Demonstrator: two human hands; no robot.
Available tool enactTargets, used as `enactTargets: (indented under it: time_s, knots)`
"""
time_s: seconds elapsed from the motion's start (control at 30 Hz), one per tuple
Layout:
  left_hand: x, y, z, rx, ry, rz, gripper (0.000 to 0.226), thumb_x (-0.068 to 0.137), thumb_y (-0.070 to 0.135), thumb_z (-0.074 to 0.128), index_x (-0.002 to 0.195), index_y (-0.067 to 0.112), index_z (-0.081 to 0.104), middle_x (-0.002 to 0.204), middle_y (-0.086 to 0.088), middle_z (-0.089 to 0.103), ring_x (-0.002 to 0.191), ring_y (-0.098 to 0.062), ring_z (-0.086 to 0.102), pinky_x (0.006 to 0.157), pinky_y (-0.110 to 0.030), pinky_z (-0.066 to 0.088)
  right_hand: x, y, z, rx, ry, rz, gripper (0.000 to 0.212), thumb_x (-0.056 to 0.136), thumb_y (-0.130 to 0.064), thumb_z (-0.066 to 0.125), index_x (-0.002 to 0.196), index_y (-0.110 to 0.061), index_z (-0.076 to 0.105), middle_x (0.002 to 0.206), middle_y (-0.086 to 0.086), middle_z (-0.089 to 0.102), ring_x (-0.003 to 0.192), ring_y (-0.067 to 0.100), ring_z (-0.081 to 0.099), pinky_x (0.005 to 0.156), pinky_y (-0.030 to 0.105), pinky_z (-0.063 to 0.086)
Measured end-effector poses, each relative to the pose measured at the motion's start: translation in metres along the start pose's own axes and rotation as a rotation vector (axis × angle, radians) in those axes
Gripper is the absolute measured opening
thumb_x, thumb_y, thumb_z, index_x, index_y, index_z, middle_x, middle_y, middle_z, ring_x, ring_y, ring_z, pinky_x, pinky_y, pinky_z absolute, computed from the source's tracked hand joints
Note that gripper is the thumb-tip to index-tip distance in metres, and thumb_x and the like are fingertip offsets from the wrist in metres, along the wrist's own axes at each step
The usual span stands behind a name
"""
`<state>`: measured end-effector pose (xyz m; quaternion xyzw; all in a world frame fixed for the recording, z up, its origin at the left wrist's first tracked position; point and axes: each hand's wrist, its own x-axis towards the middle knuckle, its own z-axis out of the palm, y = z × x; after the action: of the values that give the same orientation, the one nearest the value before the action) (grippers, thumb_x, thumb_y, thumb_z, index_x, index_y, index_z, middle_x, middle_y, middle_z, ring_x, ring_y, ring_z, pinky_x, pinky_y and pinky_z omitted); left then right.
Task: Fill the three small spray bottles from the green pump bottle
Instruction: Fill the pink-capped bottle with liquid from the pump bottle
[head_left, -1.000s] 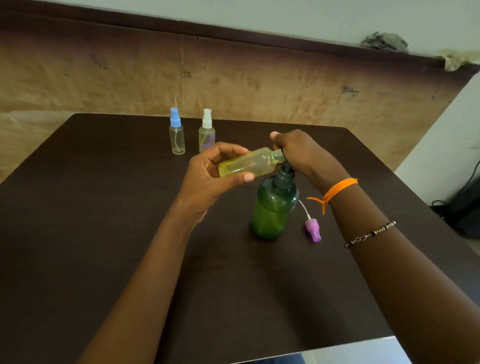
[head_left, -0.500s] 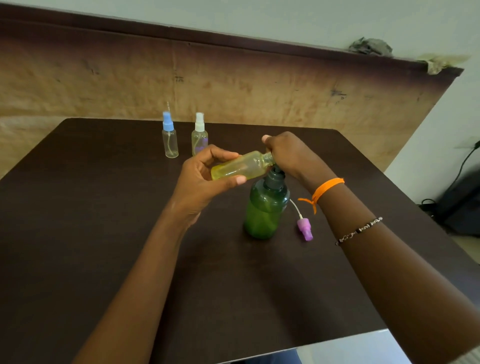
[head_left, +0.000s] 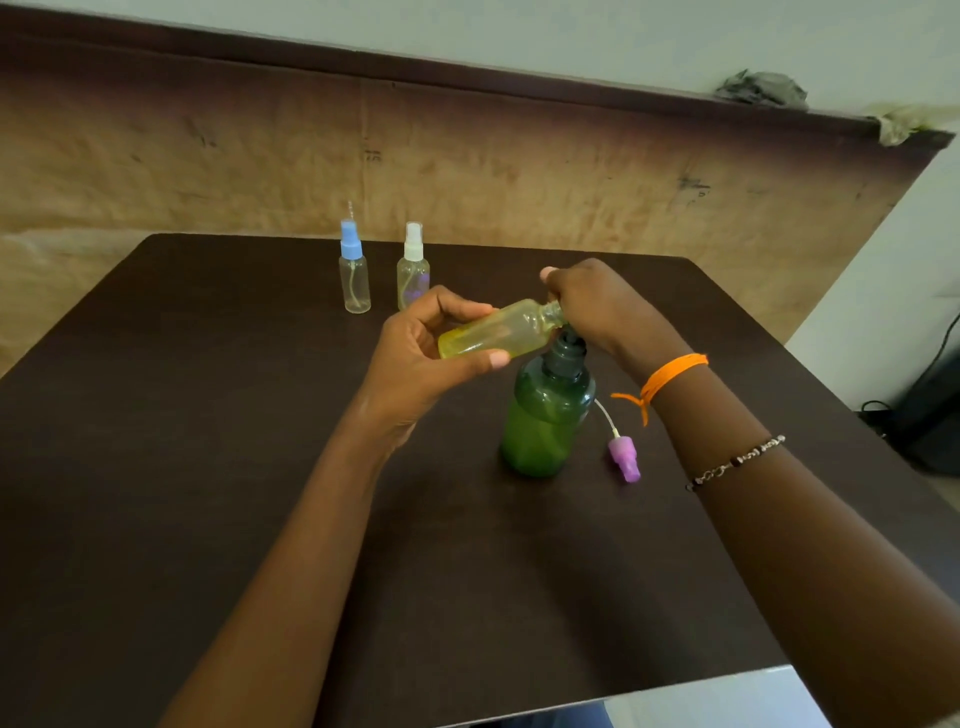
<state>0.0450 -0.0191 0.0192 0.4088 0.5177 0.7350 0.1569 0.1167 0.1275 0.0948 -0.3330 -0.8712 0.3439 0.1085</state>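
Observation:
My left hand grips an uncapped small bottle of yellowish liquid, tipped nearly sideways with its neck at the pump. The green pump bottle stands upright on the dark table. My right hand sits curled over the pump head and hides it. A purple spray cap with its tube lies on the table right of the green bottle. Further back stand two capped small bottles: a blue-capped one that looks clear, and a white-capped one with a yellowish tint.
A brown wall panel runs behind the table. The table's near right corner ends above a pale floor. Dark equipment with cables sits at the far right.
The hands and bottles keep the same pose. The view shifted a little, so everything sits slightly lower and to the left in the picture than a second ago.

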Motion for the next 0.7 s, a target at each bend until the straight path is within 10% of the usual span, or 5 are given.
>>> enactTargets:
  time_s: [0.7]
  knots:
    - [-0.002, 0.002, 0.007, -0.063, 0.040, -0.004, 0.038, 0.051, 0.021, 0.080, 0.083, 0.019, 0.060, 0.085, 0.002, 0.062, 0.077, 0.000, 0.063, 0.063, -0.013, 0.048, 0.001, -0.009, -0.010, -0.030, 0.017, -0.003, 0.045, 0.095, -0.041, 0.038, 0.055, -0.020, 0.039, 0.061, 0.001, 0.042, 0.072, 0.024, 0.045, 0.072, 0.034, 0.037]
